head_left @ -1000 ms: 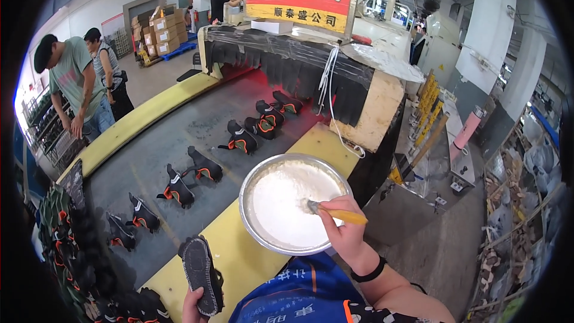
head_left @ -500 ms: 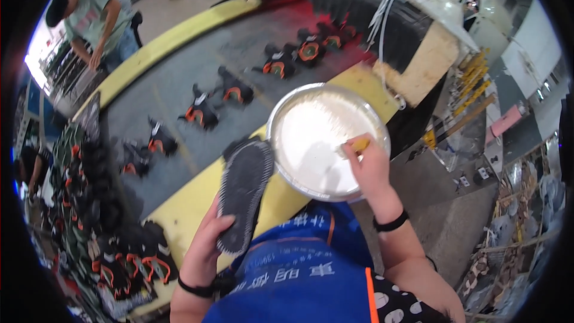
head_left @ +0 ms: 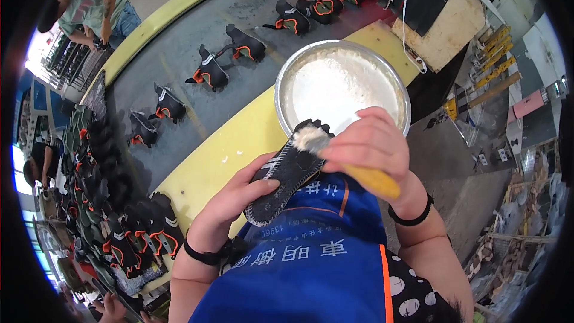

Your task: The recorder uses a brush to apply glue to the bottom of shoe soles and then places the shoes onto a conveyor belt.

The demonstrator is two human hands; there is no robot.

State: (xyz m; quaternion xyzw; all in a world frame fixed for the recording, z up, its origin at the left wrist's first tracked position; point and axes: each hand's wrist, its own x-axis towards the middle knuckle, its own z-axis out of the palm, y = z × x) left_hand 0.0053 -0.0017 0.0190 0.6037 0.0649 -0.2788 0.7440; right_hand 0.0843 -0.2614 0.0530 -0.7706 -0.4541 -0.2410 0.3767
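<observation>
apron (head_left: 269,293): blue, orange-edged, white lettering (head_left: 333,250); wristbands (head_left: 203,258): black; top (head_left: 399,270): black, white-dotted

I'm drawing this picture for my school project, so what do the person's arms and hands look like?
The left hand and right hand wear no gloves, and both forearms are bare. Each wrist has a black band: a left wristband and a right wristband. Black fabric with white spots shows beside the right arm.

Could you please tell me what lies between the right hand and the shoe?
A brush, seen in the head view: the right hand grips it, its whitish end against the black shoe.
</observation>
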